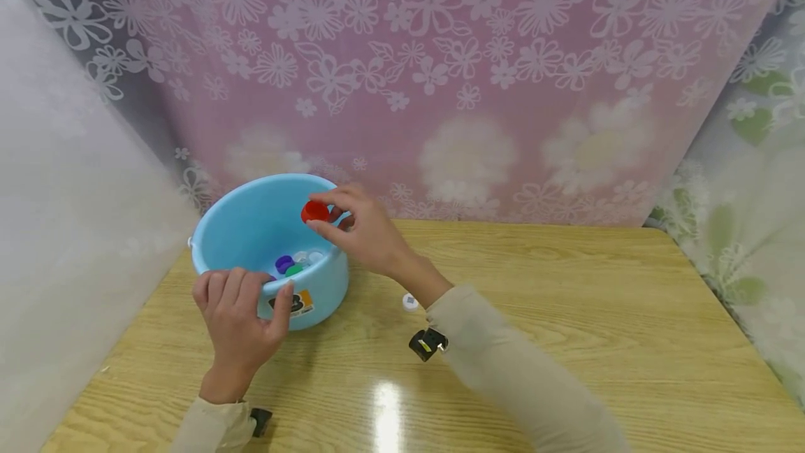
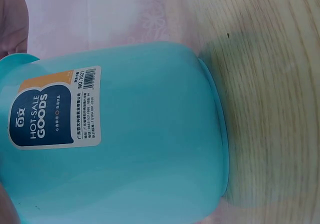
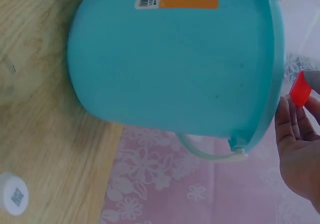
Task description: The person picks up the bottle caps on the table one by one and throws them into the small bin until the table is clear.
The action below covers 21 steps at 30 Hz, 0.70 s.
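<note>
A light blue bucket [image 1: 270,194] stands on the wooden table at the left, its printed label [image 2: 55,109] facing the person. The left hand [image 1: 237,306] grips the bucket's near rim, fingers hooked over the edge and thumb on the outer wall. Between the thumb and fingertips of the right hand [image 1: 361,229] is a red bottle cap [image 1: 315,211], held over the right side of the bucket's mouth. Inside the bucket lie several caps: a purple cap [image 1: 284,263], a green cap [image 1: 293,270] and some whitish ones [image 1: 308,257]. The bucket's near wall hides part of them.
A white cap [image 1: 410,301] with a square printed code lies on the wooden table [image 1: 566,313], right of the bucket. The bucket's pale handle [image 3: 215,156] hangs down its side. A pink flowered curtain [image 1: 440,89] closes off the back, and whitish sheets hang on both sides.
</note>
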Each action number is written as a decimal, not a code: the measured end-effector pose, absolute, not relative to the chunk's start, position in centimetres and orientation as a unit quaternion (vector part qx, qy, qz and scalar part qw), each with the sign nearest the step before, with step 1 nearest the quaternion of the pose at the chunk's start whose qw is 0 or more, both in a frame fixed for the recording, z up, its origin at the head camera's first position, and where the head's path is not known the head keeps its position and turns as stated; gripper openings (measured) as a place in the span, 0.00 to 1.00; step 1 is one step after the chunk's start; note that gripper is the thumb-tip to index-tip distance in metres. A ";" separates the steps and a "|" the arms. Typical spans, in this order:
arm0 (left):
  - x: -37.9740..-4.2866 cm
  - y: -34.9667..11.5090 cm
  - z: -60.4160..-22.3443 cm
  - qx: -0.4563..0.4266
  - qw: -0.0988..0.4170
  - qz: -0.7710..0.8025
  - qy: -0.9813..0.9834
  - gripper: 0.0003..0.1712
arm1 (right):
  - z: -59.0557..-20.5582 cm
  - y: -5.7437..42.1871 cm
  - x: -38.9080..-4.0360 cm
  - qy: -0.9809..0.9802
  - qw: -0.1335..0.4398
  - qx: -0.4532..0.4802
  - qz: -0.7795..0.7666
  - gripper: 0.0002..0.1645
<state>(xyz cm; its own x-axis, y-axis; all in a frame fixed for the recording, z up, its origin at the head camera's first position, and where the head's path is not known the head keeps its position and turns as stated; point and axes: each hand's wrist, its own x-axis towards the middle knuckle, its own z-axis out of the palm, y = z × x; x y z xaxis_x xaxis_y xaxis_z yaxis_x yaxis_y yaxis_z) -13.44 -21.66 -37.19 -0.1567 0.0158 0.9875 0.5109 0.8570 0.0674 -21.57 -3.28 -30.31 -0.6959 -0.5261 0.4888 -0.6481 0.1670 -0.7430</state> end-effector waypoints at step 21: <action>-13.5 -21.6 -37.2 -0.178 0.629 -0.198 -0.731 0.28 | -31.8 -4.7 -20.6 -0.824 0.127 0.395 0.386 0.24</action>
